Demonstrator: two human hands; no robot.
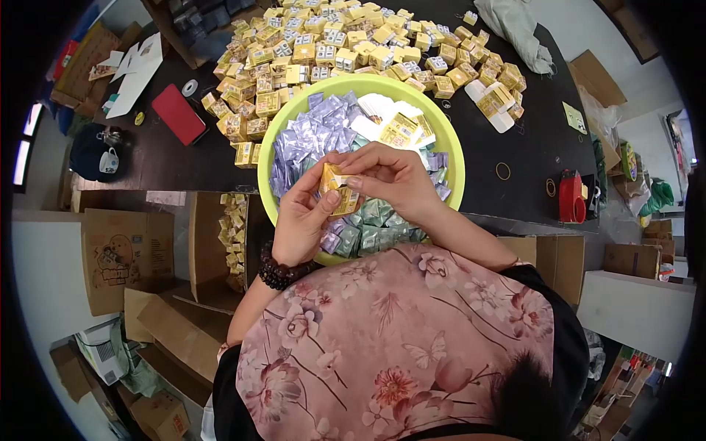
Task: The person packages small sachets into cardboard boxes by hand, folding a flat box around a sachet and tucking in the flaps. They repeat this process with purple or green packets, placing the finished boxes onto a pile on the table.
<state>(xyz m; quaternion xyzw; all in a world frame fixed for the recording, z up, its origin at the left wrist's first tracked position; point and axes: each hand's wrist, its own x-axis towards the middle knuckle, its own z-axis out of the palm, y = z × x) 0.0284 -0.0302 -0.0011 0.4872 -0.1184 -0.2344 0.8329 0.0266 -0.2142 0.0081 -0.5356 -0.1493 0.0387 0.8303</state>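
Note:
Both of my hands are on a small yellow box (342, 206) above a round green basin (458, 165). My left hand (305, 213) wraps round its left side with thumb and fingers. On its upper end lie the bent fingers of my right hand (386, 176), closed against the box. Inside the basin are purple packets (312, 136) on the left, green packets (375, 224) near the front, and flat yellow-and-white cartons (401, 128) at the back right.
A large heap of small yellow boxes (309, 51) covers the table's back. A red case (179, 114) lies left, with a mug (109, 161) beyond it. Rubber bands (503, 171) and a red container (572, 198) are at right. Cardboard boxes (129, 257) stand below the table.

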